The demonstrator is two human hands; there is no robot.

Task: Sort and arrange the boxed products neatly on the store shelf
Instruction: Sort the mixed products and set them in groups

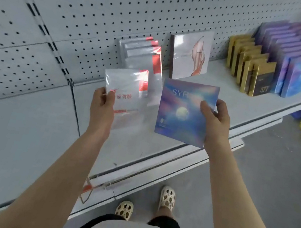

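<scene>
Grey backing: perforated metal pegboard panel [88,5], matte, behind the pale grey metal shelf [232,99].
Left hand [102,104]: thumb on the front face, fingers behind, pinching the left edge of a flat square white box with red print under glossy clear wrap [127,92]; box held upright above the shelf, face toward the camera, red corner at upper right.
White row: glossy white-and-red wrapped boxes [143,53] standing on edge, filed front to back toward the pegboard, just behind the held one.
Single box: white square box with a copper swirl design [190,55], upright, leaning near the pegboard.
Right hand [213,120]: thumb on the face, fingers behind, pinching the right edge of a flat square iridescent blue-purple box [183,113], tilted slightly clockwise, lettering at top.
Gold row: gold-and-black boxes [251,70], on edge, filed front to back.
Blue rows: iridescent blue-purple boxes [299,64], same filing, far right.
</scene>
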